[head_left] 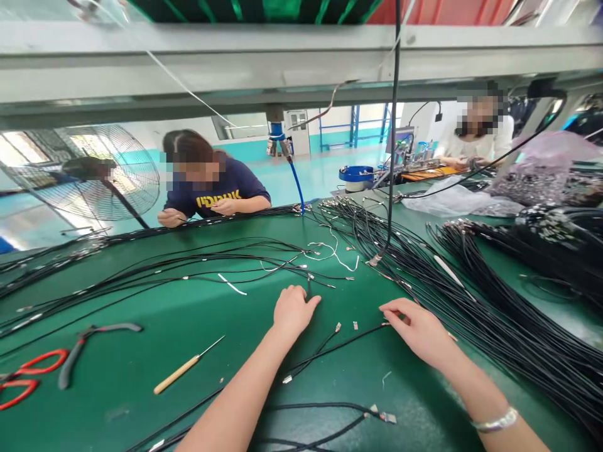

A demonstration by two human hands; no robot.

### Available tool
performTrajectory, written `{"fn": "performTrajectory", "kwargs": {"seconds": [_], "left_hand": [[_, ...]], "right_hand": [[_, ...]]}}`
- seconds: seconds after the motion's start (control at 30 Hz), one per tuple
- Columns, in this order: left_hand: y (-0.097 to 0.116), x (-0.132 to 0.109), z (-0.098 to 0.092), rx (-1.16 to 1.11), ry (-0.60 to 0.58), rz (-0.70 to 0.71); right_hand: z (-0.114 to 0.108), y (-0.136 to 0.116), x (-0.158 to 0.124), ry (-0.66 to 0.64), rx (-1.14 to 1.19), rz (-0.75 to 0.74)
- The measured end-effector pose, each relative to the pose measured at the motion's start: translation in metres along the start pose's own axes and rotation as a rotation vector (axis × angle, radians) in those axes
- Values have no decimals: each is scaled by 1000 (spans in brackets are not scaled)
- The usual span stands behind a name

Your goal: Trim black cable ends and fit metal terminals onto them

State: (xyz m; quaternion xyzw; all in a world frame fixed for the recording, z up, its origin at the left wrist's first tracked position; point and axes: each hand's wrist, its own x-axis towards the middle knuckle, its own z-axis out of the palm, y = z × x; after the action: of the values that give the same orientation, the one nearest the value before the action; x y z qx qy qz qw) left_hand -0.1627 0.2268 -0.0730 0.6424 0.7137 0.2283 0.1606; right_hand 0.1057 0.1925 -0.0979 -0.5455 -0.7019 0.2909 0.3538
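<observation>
My left hand is closed over the green table, its fingers curled and its thumb out to the right. A short black cable end with a small connector sticks up from between the fingers and thumb. To the right, the thumb and forefinger of my right hand come together in a pinch; what lies between them is too small to make out. Just beneath these fingertips is the tip of a black cable lying on the table. Another short cable with metal ends crosses it between my arms.
Red-handled scissors, pliers and a wooden-handled awl lie left. Thick black cable bundles cover the right. A black cord hangs down to the table. Two people work beyond; a shelf beam spans overhead.
</observation>
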Motion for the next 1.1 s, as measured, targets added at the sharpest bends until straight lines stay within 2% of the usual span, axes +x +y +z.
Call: {"fn": "performTrajectory", "kwargs": {"seconds": [0.1,0.2,0.37,0.5,0.6,0.8,1.1], "left_hand": [[5,18,11,-87,-53,-83],[16,14,10,-245,-150,-121],[41,-32,-17,-585,-377,-43],[51,-69,-33,-824,-486,-24],[54,-85,-35,-936,-481,-50],[61,-98,-32,-807,-376,-25],[51,-98,-20,-800,-368,-4]], "right_hand": [[7,-4,0,10,50,-3],[14,-10,0,25,132,-3],[9,-29,-2,61,356,22],[-1,-42,-6,30,524,-6],[-4,-47,-10,-28,612,-40],[-4,-51,-14,-51,674,-83],[0,-54,-16,-106,846,71]]}}
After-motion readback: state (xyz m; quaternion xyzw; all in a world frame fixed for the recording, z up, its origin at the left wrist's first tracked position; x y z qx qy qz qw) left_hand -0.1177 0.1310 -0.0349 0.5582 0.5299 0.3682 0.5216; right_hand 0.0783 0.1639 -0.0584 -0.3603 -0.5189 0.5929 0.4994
